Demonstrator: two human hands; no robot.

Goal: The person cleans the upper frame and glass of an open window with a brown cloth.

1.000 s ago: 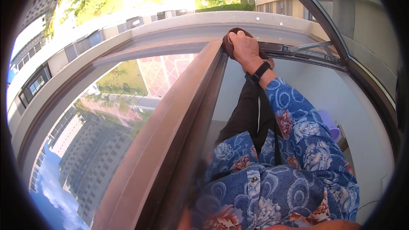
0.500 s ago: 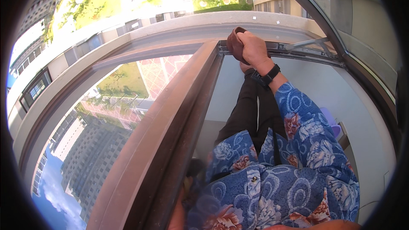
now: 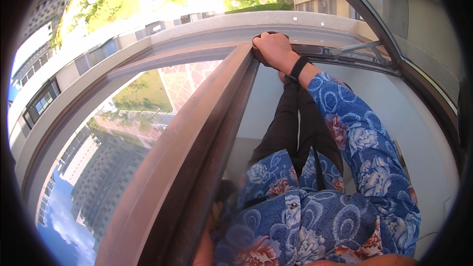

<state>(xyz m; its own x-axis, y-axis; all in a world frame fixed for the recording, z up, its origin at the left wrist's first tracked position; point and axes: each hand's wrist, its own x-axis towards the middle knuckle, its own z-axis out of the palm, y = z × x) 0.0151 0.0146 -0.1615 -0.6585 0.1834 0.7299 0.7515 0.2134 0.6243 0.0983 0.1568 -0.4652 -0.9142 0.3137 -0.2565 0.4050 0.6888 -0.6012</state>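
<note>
My right hand (image 3: 274, 48) is closed round a dark brown cloth (image 3: 259, 56) and presses it against the corner where the brown window upright (image 3: 197, 113) meets the bottom rail of the open window. A dark band circles that wrist. Beside the hand, to its right, runs the metal track (image 3: 315, 50) with a stay arm (image 3: 357, 48) joined to it. Low in the picture, beside the upright, part of my left arm or hand (image 3: 203, 250) shows; its fingers are hidden, so what they touch cannot be made out.
An outward-opened window sash (image 3: 367, 12) rises at the right. Beyond the sill lies a pale outer ledge (image 3: 236, 21). The glass pane (image 3: 143, 118) left of the upright reflects buildings and sky. A pale wall (image 3: 419, 143) stands at the right, below the sill.
My right hand has moved left and slightly down along the rail with the cloth, onto the corner by the upright. The cloth, raised before, is now pressed under the hand.
</note>
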